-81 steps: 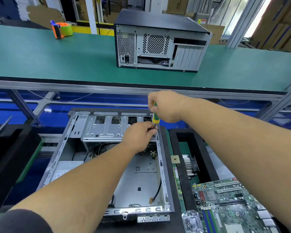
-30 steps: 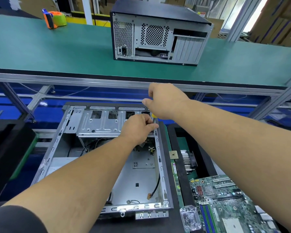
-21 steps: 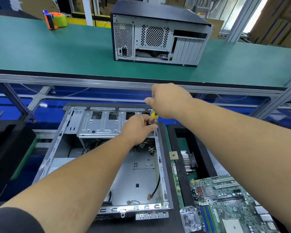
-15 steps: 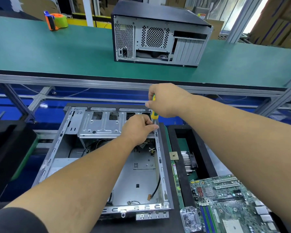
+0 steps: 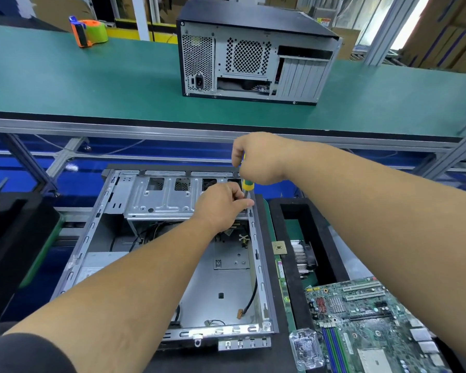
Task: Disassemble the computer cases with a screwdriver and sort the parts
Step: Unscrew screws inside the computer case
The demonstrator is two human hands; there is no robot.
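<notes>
Screwdriver at the open case's far right corner

Right hand (image 5: 261,157) grips the screwdriver (image 5: 247,185) upright; left hand (image 5: 221,207) pinches its shaft above the drive cage (image 5: 162,200) of the case (image 5: 264,265). Motherboard (image 5: 366,319) lies just right.

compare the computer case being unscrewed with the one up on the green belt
The near case lies flat, opened and mostly gutted; the far case stands closed with its black cover on. The near one sits below with both hands at its drive bracket; the far one is untouched. Both are metal desktop cases.
</notes>
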